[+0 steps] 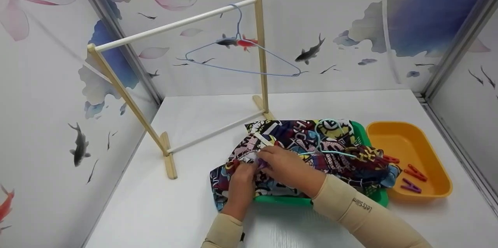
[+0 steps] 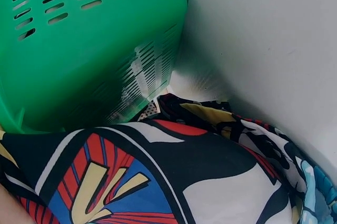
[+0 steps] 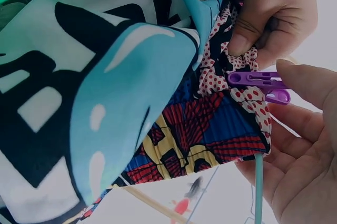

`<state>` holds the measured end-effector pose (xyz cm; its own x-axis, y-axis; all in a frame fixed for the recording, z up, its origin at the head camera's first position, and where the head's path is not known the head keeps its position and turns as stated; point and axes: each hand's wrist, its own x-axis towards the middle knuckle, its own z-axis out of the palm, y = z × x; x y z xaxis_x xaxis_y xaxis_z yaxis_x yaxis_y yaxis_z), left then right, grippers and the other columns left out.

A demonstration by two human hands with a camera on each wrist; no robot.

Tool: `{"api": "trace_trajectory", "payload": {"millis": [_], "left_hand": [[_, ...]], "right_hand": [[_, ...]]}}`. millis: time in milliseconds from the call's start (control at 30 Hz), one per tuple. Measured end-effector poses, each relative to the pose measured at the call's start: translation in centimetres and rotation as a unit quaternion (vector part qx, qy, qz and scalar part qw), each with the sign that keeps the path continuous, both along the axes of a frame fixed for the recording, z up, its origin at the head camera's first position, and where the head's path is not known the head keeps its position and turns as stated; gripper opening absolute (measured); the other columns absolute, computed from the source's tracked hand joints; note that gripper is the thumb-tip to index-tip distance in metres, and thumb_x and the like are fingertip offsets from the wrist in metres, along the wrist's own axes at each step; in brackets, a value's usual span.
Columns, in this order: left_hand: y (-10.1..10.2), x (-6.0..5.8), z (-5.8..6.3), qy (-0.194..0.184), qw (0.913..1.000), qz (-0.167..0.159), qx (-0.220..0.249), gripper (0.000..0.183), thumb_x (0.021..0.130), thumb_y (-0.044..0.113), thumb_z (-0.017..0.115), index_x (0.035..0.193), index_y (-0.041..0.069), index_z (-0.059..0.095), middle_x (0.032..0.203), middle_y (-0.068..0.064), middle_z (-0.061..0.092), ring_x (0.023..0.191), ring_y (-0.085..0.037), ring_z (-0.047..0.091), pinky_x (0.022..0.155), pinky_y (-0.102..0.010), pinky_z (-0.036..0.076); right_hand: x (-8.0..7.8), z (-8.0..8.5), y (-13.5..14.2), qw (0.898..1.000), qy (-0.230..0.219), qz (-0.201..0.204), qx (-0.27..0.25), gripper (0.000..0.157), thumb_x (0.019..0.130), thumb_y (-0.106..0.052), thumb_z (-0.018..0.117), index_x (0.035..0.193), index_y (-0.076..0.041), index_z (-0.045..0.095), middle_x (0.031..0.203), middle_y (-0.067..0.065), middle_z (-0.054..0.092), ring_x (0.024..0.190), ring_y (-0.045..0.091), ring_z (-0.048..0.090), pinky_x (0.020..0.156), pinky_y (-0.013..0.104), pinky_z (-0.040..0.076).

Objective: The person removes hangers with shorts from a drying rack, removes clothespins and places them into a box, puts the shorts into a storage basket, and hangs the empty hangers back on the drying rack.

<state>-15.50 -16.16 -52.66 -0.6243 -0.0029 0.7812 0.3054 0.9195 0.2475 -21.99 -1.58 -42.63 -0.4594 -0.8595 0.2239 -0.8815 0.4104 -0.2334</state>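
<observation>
A brightly patterned garment with a gathered elastic band lies over the green basket. At its left end, my left hand pinches the band's edge between thumb and fingers. My right hand holds a purple clothespin by its handles, thumb on one side and fingers on the other. In the right wrist view the clothespin's tip overlaps the dotted part of the band. A teal hanger rests on the cloth, partly hidden by it; its bar shows below the band.
A wooden rack with a white top rod stands behind, at the left, and a blue wire hanger hangs from it. To the right, a yellow tray contains red clothespins and a purple one. Patterned walls enclose the white table.
</observation>
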Motion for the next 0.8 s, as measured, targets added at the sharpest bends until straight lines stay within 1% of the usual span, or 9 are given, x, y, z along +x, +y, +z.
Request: {"api": "trace_trajectory", "payload": {"millis": [133,467,533,800], "left_hand": [[-0.03,-0.05,0.01,0.010,0.9999,-0.004,-0.002,0.032,0.066,-0.021,0.067,0.088,0.002,0.062,0.079,-0.006,0.062,0.075,-0.018,0.061,0.064,-0.029,0.054],[-0.13,-0.18,-0.05,0.014,0.9999,-0.004,-0.004,0.030,0.068,-0.020,0.068,0.083,0.004,0.060,0.076,-0.005,0.062,0.074,-0.018,0.060,0.063,-0.029,0.053],[-0.14,-0.22,-0.01,0.014,0.9999,-0.002,-0.005,0.030,0.068,-0.020,0.068,0.082,0.005,0.059,0.076,-0.005,0.061,0.073,-0.018,0.060,0.063,-0.029,0.053],[-0.24,-0.31,-0.28,0.015,0.9999,-0.002,-0.003,0.031,0.069,-0.020,0.066,0.082,0.007,0.057,0.076,-0.004,0.061,0.074,-0.017,0.060,0.064,-0.029,0.052]], "right_hand": [[0.11,0.05,-0.14,1.000,0.003,0.007,-0.003,0.033,0.087,-0.012,0.071,0.118,-0.001,0.065,0.113,0.012,0.063,0.102,0.026,0.063,0.082,0.038,0.055],[0.10,-0.11,-0.24,1.000,0.006,0.019,-0.017,0.020,0.085,-0.007,0.071,0.105,-0.003,0.068,0.101,0.008,0.064,0.092,0.021,0.063,0.075,0.034,0.056],[0.10,-0.11,-0.25,1.000,0.009,0.019,-0.015,0.020,0.085,-0.007,0.071,0.104,-0.003,0.068,0.099,0.008,0.063,0.091,0.021,0.063,0.074,0.033,0.056],[0.23,-0.01,-0.25,1.000,-0.003,0.019,-0.004,0.021,0.087,-0.009,0.071,0.107,-0.005,0.068,0.097,0.008,0.063,0.088,0.021,0.063,0.074,0.034,0.055]]}}
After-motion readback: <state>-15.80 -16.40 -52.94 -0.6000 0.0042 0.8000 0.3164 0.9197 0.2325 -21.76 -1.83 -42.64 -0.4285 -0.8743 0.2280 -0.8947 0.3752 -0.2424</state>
